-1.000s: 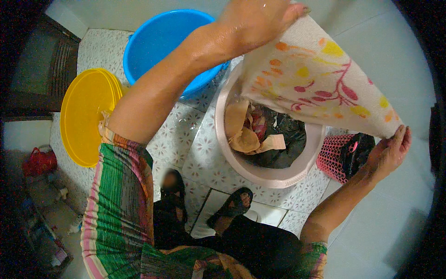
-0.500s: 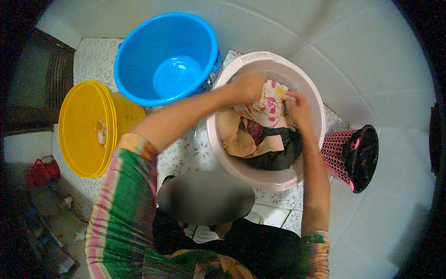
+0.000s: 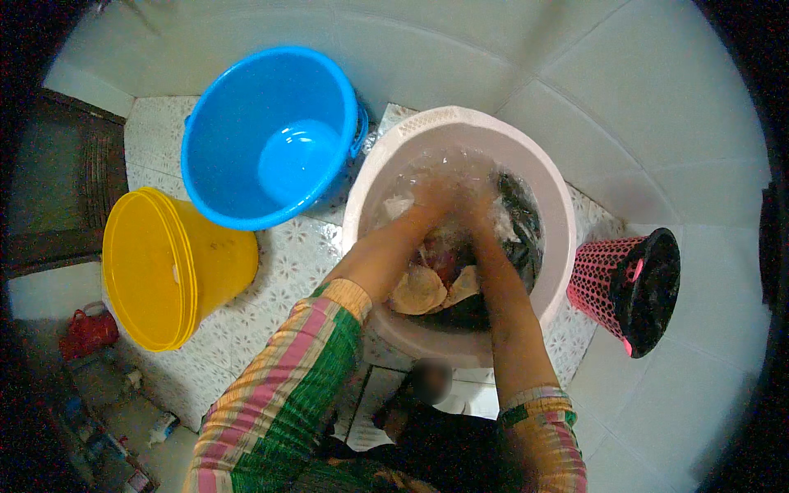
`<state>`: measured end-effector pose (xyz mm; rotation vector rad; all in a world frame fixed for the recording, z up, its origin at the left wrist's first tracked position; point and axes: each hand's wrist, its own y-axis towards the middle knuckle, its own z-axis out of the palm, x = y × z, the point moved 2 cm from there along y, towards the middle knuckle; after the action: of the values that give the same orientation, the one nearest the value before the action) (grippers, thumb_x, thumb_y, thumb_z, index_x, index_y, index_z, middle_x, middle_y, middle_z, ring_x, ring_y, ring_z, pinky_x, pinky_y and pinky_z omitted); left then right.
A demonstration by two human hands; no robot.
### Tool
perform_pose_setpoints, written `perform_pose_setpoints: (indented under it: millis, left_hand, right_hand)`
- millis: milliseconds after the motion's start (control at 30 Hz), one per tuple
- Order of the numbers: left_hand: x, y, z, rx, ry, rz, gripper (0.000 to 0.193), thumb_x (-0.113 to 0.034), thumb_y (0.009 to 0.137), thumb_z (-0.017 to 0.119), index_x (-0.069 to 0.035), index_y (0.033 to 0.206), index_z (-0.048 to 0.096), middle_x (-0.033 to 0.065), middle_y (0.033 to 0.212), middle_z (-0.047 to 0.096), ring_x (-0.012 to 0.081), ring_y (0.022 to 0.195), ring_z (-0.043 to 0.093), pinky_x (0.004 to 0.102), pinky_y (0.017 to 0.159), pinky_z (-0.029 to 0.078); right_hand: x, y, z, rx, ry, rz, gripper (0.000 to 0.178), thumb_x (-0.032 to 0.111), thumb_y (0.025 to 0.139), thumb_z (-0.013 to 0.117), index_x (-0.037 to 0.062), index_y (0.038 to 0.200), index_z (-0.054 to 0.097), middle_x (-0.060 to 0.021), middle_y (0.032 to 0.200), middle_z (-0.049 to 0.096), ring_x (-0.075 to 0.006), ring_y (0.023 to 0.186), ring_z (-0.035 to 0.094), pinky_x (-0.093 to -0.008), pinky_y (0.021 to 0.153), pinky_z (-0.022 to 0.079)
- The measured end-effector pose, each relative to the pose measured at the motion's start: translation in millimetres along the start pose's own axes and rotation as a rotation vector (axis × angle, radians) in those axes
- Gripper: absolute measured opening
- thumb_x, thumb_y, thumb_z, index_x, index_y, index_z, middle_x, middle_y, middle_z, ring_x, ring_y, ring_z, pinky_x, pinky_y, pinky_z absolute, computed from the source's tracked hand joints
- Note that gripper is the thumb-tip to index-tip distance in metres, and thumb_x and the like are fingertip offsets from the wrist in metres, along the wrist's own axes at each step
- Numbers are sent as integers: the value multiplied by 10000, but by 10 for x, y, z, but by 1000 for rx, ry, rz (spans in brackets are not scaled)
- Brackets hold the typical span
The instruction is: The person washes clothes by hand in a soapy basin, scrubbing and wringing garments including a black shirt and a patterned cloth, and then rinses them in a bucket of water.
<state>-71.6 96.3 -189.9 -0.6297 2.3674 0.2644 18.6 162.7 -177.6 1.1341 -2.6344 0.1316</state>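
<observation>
Both my hands are plunged side by side into the water of a pale pink tub (image 3: pixel 567 222). My left hand (image 3: pixel 434 197) and my right hand (image 3: pixel 478 204) are blurred, their fingers hidden by water and splashes. Pale cloth (image 3: pixel 503 218) shows beside the right hand, mostly under the surface. Dark wet cloth (image 3: pixel 519 215) lies along the tub's right side. Nearer me, below the hands, are a beige garment (image 3: pixel 419 292) and a dark red cloth (image 3: pixel 442 261), partly covered by my forearms.
A big blue tub (image 3: pixel 246 123) stands left of the pink one. Beyond its near side is a yellow bucket (image 3: pixel 222 255). A pink perforated basket with a black liner (image 3: pixel 604 267) stands at the right by the tiled wall (image 3: pixel 707 287). A red object (image 3: pixel 90 330) sits far left.
My hands held the flower-printed cloth up above the tub's contents; now they are down in the water with it largely submerged. The water is splashing, and the view has shifted slightly.
</observation>
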Motion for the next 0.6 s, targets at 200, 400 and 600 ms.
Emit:
perform_pose_setpoints:
  millis: [200, 400, 600]
  left_hand:
    - [-545, 37, -850, 196, 123, 127, 380, -316, 860, 502, -110, 1175, 555, 190, 1133, 584, 367, 1002, 575, 510, 883, 435]
    - [-1116, 122, -2233, 74, -794, 161, 411, -240, 804, 634, -70, 1167, 542, 101, 927, 634, 198, 910, 613, 327, 781, 505]
    - [-1761, -265, -2786, -83, -305, 617, 422, -254, 798, 627, -41, 1152, 538, 195, 1047, 606, 338, 971, 588, 400, 869, 456]
  right_hand:
    - [253, -176, -791, -200, 262, 30, 214, 166, 870, 525, 80, 1054, 591, -44, 973, 634, -219, 870, 580, -364, 772, 475]
    - [434, -282, -2254, -473, 1399, 240, 123, 126, 858, 580, 86, 974, 587, 7, 824, 571, -80, 658, 485, -224, 590, 414]
    - [1054, -406, -3045, -258, 1336, -40, 202, 74, 857, 554, 45, 1057, 558, -17, 841, 575, -94, 724, 542, -221, 642, 455]
